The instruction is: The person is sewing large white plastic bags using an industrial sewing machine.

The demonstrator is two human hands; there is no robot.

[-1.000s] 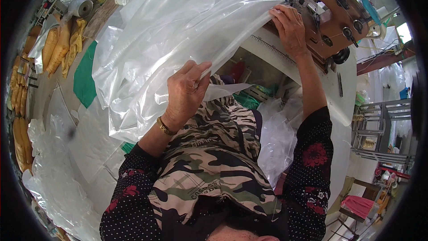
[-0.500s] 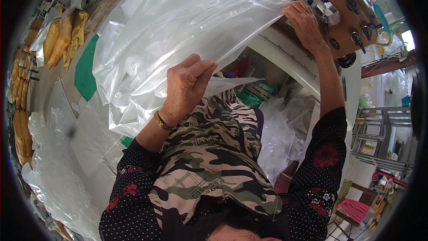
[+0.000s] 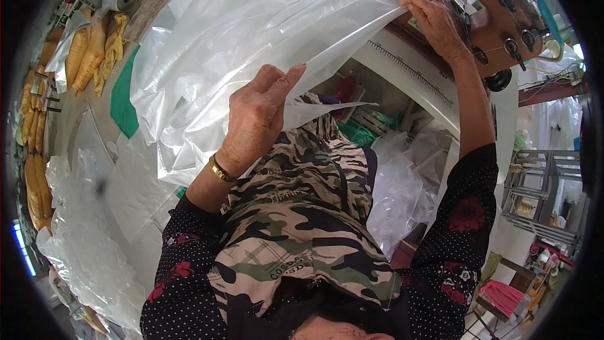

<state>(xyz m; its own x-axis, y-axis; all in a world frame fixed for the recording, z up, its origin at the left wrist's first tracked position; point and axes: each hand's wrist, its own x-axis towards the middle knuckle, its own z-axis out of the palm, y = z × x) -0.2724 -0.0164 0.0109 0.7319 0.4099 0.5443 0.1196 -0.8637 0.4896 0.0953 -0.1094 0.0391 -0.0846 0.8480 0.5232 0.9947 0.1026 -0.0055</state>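
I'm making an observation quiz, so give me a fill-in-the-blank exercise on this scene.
1. The left hand and right hand both hold clear ____ sheeting.
2. The hand nearer the brown sewing machine is the ____ one.
3. The gold-coloured band is on the ____ wrist.

Missing words: plastic; right; left.

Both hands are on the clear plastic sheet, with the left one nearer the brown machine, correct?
Not quite: the head view shows the right hand nearer the brown machine, not the left hand. Both hands are indeed on the clear plastic sheet.
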